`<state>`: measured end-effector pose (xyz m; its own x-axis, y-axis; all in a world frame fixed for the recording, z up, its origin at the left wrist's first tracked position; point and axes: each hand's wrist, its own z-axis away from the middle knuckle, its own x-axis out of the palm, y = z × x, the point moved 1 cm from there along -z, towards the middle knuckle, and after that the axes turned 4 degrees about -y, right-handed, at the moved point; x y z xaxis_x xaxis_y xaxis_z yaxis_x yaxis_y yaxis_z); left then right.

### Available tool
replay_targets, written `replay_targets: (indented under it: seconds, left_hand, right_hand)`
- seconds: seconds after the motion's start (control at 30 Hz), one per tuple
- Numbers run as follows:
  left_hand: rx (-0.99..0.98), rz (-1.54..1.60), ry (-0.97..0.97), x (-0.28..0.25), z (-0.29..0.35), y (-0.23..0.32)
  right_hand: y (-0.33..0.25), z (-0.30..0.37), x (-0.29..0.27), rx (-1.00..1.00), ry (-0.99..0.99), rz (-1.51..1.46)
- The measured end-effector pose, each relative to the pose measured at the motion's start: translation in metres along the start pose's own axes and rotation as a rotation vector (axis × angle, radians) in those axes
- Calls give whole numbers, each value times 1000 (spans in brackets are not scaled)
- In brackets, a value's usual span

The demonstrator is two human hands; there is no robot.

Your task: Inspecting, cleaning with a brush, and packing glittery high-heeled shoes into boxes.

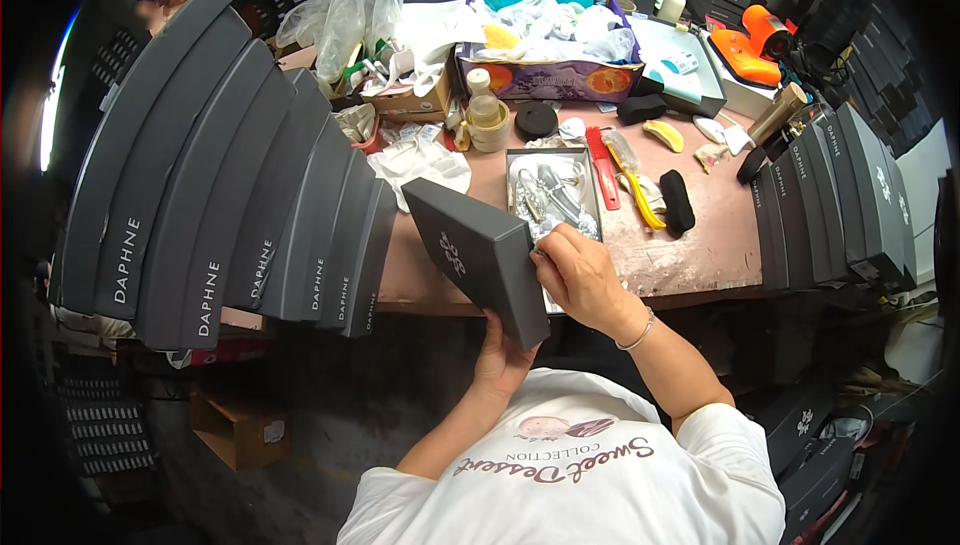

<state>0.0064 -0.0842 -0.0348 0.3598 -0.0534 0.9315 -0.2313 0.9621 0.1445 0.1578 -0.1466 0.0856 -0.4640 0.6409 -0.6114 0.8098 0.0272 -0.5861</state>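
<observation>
A dark grey shoebox lid [460,245] is tilted up at the table's front edge, a pale emblem on its broad face. My left hand [497,363] grips it from below, fingers partly hidden behind it. At its right end, the fingers of my right hand [580,280] are pinched together close to the lid's edge. Whatever lies between those fingertips is too small to make out. Just behind stands an open shoebox [511,167] holding a pair of silvery shoes [556,191] on white paper. The lid and my right hand cover part of that box.
Stacked grey shoeboxes [215,185] rise at the left, more boxes [830,205] at the right. Right of the open box lie a red brush [606,170], a yellow-handled brush [640,190] and a black pad [677,203]. Behind are a bottle [481,95], a purple carton [545,82] and an orange tool [745,57].
</observation>
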Motion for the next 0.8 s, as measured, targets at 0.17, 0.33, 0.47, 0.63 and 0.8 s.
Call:
replay_targets:
  seconds: [0.17,0.33,0.47,0.63,0.8]
  left_hand:
    - [11,-14,26,4,0,-3]
    - [-4,-32,-21,3,2,-6]
    - [-13,-38,-23,-4,-1,-7]
    - [11,-47,59,-22,-5,-8]
    - [43,-10,37,-20,-2,-4]
  right_hand:
    - [0,1,-4,60,-40,-21]
    - [11,13,-1,560,-163,-719]
    - [3,9,-8,656,-112,-1062]
    - [3,-3,-36,637,118,-1389]
    - [10,-8,-49,511,-13,-591]
